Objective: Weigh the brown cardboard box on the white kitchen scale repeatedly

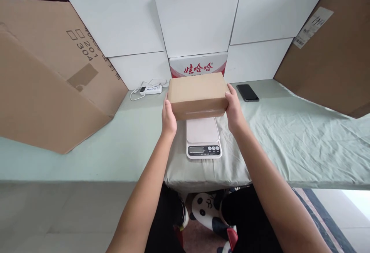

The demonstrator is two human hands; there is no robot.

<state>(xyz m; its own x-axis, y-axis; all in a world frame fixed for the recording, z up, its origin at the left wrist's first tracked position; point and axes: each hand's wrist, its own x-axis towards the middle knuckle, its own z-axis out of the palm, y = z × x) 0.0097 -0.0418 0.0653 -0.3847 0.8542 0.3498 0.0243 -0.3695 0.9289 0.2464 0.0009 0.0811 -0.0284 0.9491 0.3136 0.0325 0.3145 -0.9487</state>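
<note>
Between my two hands is a brown cardboard box (pixel 199 89), held level by its short ends. My left hand (pixel 168 118) presses on its left end, thumb at the near edge. On the opposite end, my right hand (pixel 233 105) grips with the thumb on the front corner and the fingers mostly hidden behind. Below and partly behind the box sits a white digital kitchen scale (pixel 202 131). Its rear part is covered from view by the box. The scale's small display looks blank. Whether the box touches the scale's far end cannot be made out.
White boxes (pixel 198 23) form a wall at the back, with a red-lettered carton (pixel 199 62) among them. Large cardboard sheets (pixel 49 71) flank the sides. A phone (pixel 247 92) lies right of the box; a white device with a cable (pixel 151 90) lies left. The green-grey cloth (pixel 130 145) covers the table.
</note>
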